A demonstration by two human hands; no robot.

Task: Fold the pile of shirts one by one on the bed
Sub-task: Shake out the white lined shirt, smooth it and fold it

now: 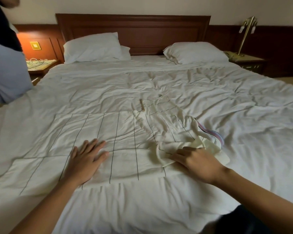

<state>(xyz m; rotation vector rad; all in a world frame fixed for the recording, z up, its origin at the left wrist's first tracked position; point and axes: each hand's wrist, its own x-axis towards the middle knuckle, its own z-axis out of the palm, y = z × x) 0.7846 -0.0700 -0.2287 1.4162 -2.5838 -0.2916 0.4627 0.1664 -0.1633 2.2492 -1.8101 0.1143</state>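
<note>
One lined shirt (125,141) lay on the bed (159,81); my left grip (89,159), released, pinned it flat, apparently steadying it while my right grip (198,162) met the bunched end (176,137) just ahead. I couldn't tell its clasp.

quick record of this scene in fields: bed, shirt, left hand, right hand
bed: white, creased
shirt: white with thin dark stripes, spread on the bed, right end bunched
left hand: flat on the shirt, fingers straight
right hand: on the bunched end, grip unclear
</note>
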